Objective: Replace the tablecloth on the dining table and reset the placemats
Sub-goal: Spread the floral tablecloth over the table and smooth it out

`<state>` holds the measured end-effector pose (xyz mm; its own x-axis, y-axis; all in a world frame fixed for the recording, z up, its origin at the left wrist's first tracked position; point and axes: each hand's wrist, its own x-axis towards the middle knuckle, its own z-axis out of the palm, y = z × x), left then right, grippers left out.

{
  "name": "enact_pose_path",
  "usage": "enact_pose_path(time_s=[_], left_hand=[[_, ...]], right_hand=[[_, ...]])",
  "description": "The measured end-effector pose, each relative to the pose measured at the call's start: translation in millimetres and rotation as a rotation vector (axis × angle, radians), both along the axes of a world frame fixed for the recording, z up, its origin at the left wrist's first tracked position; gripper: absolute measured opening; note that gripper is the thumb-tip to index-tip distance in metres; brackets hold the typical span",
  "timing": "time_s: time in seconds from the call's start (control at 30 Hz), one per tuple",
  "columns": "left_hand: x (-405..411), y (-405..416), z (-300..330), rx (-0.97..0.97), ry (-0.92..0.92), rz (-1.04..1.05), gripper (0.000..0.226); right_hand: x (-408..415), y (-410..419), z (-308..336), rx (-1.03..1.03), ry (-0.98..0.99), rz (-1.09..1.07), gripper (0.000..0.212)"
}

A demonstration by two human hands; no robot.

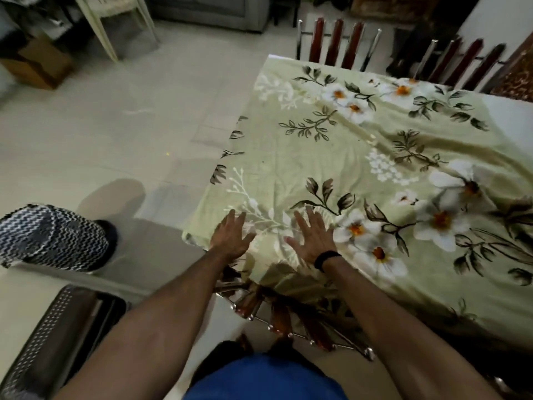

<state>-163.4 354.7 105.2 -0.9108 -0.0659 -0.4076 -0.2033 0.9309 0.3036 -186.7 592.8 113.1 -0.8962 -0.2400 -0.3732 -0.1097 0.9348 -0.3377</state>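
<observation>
Left hand and right hand lie flat, grip open, fingers spread, pressing the tablecloth near its corner, apparently to smooth wrinkles. Beyond the grip, cloth covers the tabletop; no placemats visible.

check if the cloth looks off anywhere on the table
The floral tablecloth is not square to the table: at the far right a bare white strip of tabletop shows. Creases run across its right half. Both the left hand and the right hand lie flat and open near the corner.
</observation>
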Motion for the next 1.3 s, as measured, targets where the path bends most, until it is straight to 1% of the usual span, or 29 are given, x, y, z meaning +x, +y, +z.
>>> enact_pose_path(time_s=[0.1, 0.13, 0.17, 0.23, 0.33, 0.4, 0.43, 0.47, 0.53, 0.6, 0.67, 0.77, 0.87, 0.9, 0.93, 1.0, 1.03, 1.13, 1.2, 1.3], left_hand=[[-4, -17, 2, -0.017, -0.028, -0.044, 0.079], [-9, -21, 2, -0.009, -0.033, -0.061, 0.079], [-17, -25, 3, -0.007, -0.017, -0.079, 0.079], [-44, -32, 4, -0.009, 0.047, -0.128, 0.078], [-91, -38, -2, -0.064, 0.127, -0.232, 0.077], [-121, -38, -10, -0.039, 0.168, -0.314, 0.077], [-133, -38, -14, -0.015, 0.159, -0.363, 0.077], [-148, -37, -18, 0.008, 0.139, -0.434, 0.078], [-158, -48, -28, 0.014, 0.102, -0.504, 0.078], [-165, -70, -38, -0.012, 0.049, -0.544, 0.081], [-163, -95, -43, -0.012, 0.04, -0.565, 0.085], [-157, -119, -37, 0.045, 0.045, -0.575, 0.109], [-166, -132, -28, 0.018, 0.064, -0.623, 0.117], [-173, -135, -25, 0.021, 0.05, -0.638, 0.116], [-178, -139, -23, 0.031, 0.03, -0.633, 0.11], [-190, -147, -17, 0.037, 0.031, -0.635, 0.089], [-201, -162, -11, 0.029, 0.026, -0.656, 0.083], [-219, -168, -8, 0.098, -0.023, -0.672, 0.078], [-254, -171, -2, 0.142, -0.042, -0.689, 0.073], [-324, -172, 5, 0.217, -0.016, -0.757, 0.065]], right_hand=[[-11, -43, -1, -0.024, -0.183, -0.06, 0.096], [-10, -55, -2, -0.003, -0.25, -0.057, 0.105], [-7, -66, -7, 0.056, -0.278, -0.022, 0.112], [-5, -84, -14, 0.178, -0.268, 0.061, 0.12], [-4, -102, -25, 0.211, -0.257, 0.094, 0.129], [-5, -107, -33, 0.213, -0.262, 0.094, 0.137], [-6, -109, -34, 0.199, -0.281, 0.079, 0.139], [-9, -111, -32, 0.184, -0.308, 0.033, 0.136], [-14, -114, -27, 0.154, -0.31, -0.057, 0.12], [-23, -121, -22, 0.128, -0.278, -0.255, 0.105], [-26, -134, -18, 0.127, -0.262, -0.384, 0.099], [-31, -160, -16, 0.146, -0.286, -0.353, 0.099], [-49, -179, -15, 0.115, -0.255, -0.313, 0.108], [-59, -183, -14, 0.107, -0.235, -0.308, 0.11], [-67, -189, -13, 0.112, -0.218, -0.305, 0.109], [-87, -196, -11, 0.074, -0.206, -0.353, 0.105], [-100, -212, -10, 0.018, -0.221, -0.408, 0.103], [-110, -225, -10, -0.013, -0.187, -0.464, 0.098], [-131, -230, -8, -0.017, -0.119, -0.51, 0.093], [-177, -233, -4, -0.023, -0.015, -0.597, 0.087]])
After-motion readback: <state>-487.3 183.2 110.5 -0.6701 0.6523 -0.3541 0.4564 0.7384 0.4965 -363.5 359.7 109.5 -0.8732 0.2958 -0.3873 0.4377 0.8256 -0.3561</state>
